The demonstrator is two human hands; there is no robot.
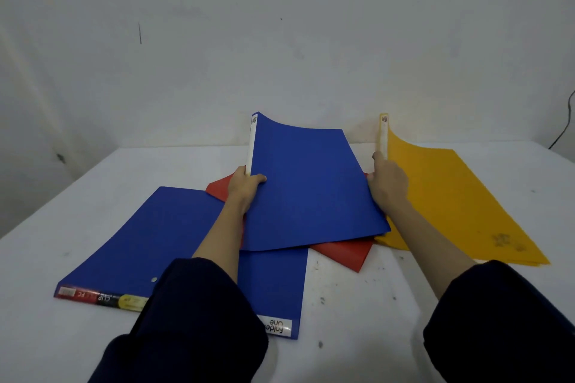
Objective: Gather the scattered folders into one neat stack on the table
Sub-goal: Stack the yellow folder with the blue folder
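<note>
Folders lie scattered on the white table (93, 336): beside the flat blue folder (149, 242), the left grip (244, 186) is closed on a lifted blue folder (311, 190), right grip (387, 186) closed on a yellow folder (451, 196), over a red folder (345, 253).

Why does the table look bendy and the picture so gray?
Head view: the wide lens curves the table edges; the light is dim and flat, with no glare on the raised blue folder or the yellow folder; the dark sleeves near the camera look soft.
</note>
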